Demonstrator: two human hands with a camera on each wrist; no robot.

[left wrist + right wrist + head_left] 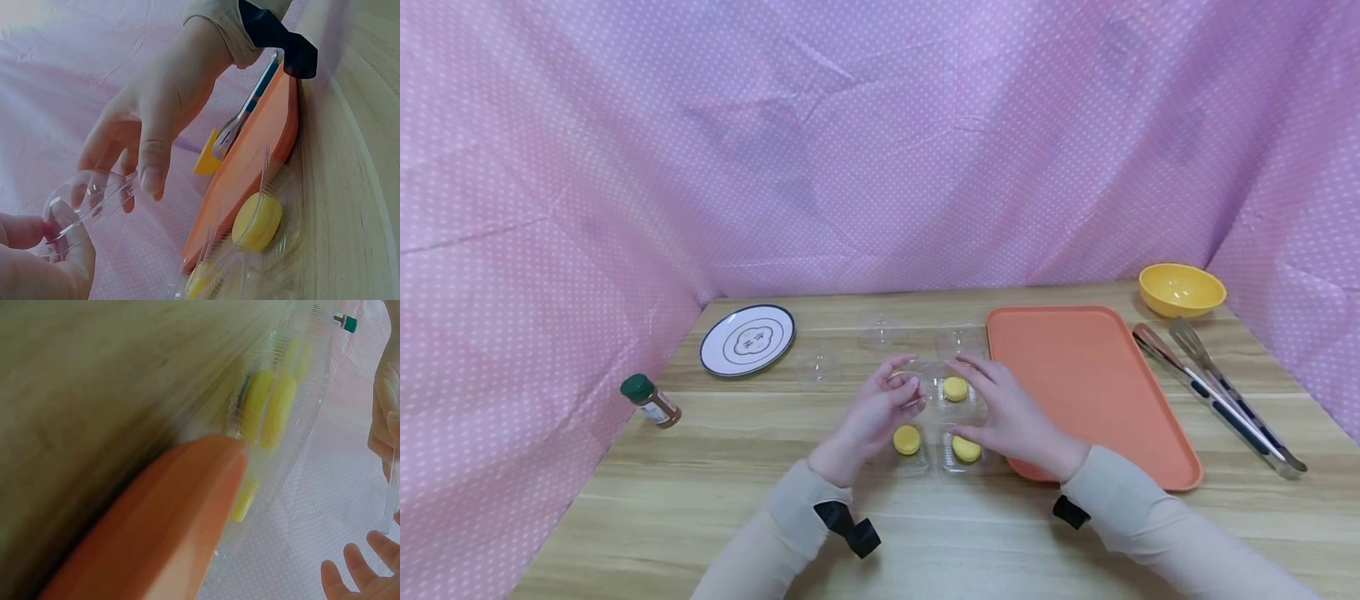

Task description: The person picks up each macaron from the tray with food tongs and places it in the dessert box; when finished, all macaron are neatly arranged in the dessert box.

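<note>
My left hand (876, 408) pinches a clear plastic dome lid (65, 187) by its edge, raised above the table. Facing it, my right hand (1018, 417) has its fingers spread and slightly bent close to the lid; whether they touch it is hard to tell. Below the hands are clear plastic boxes holding round yellow macarons, one at front left (906, 439), one at front right (966, 449) and another behind (955, 388). A further box behind my left hand is mostly hidden.
Several clear domed lids (820, 367) lie farther back. An orange tray (1090, 375) is right of the boxes, with tongs (1217, 396), a second metal utensil and a yellow bowl (1182, 290) beyond. A white plate (747, 340) and a green-capped spice jar (651, 402) stand left.
</note>
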